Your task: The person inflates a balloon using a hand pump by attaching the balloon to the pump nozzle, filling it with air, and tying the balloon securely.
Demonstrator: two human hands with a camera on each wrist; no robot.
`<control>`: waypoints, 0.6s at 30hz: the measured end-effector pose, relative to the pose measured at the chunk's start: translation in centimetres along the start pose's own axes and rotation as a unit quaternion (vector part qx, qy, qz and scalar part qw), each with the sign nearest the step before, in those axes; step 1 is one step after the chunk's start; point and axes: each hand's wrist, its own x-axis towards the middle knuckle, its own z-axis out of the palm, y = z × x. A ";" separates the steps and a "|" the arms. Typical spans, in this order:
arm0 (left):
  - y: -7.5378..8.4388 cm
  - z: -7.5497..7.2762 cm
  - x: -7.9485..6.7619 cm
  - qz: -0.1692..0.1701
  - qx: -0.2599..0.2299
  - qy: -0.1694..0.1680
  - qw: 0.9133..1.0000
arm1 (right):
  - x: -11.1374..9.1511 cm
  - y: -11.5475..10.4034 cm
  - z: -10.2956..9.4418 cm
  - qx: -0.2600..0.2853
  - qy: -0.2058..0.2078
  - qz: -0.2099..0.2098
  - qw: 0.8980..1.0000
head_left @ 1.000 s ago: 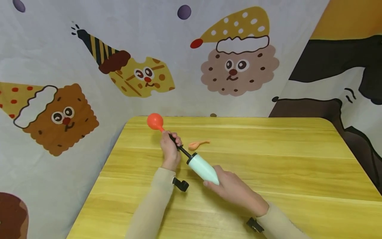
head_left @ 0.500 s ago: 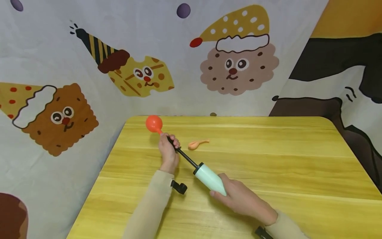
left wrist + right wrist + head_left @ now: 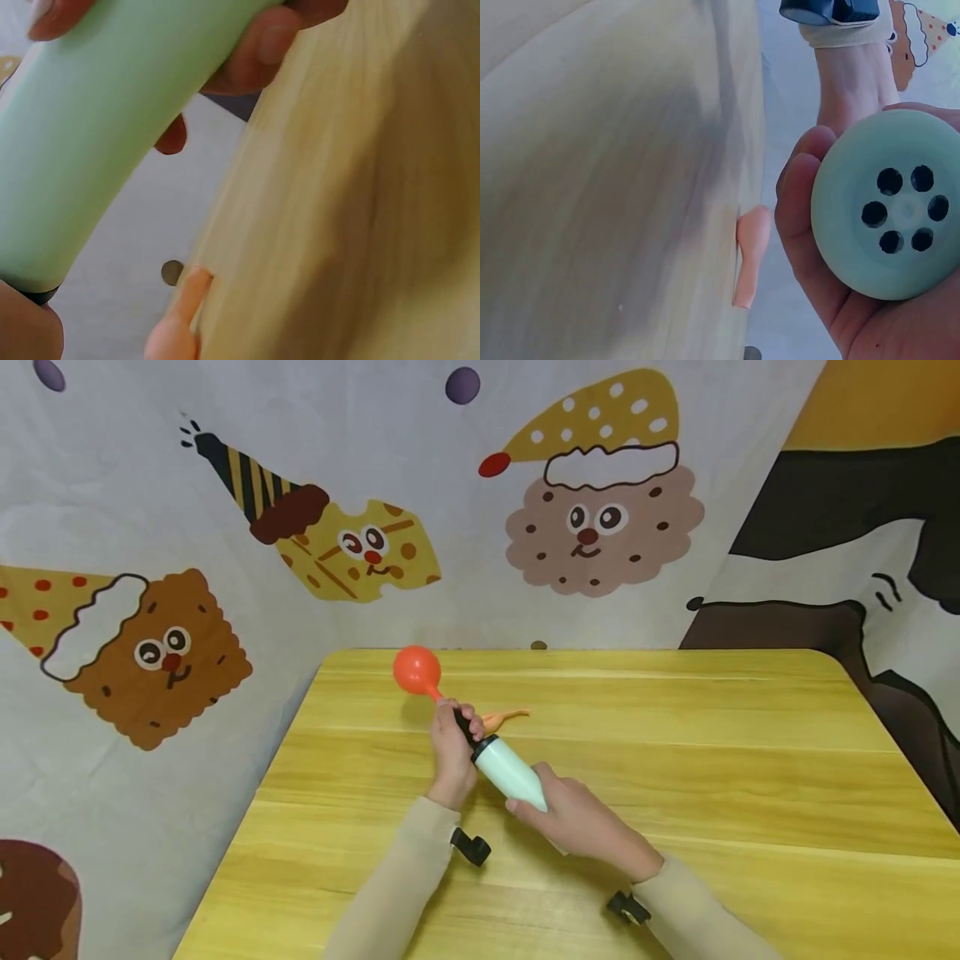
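A mint-green cylindrical pump (image 3: 510, 772) slants over the worktop (image 3: 750, 760), left of centre — right hand (image 3: 588, 822) gripping it, left hand (image 3: 452, 750) its black end (image 3: 464, 727) by a round red balloon (image 3: 417, 669). A limp orange balloon (image 3: 504, 719) lies toward the far edge.

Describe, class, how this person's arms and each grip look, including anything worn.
The left sleeve and right sleeve are long and beige, with no printed pattern showing, and end at the wrists. The left wrist device and right wrist device are small and black. The left grip and right grip are human hands without gloves. No cables are visible.
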 end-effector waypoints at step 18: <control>3.1 -0.7 3.8 0.046 -0.017 0.030 0.998 | -5.5 0.8 -0.2 -0.026 0.022 0.032 0.999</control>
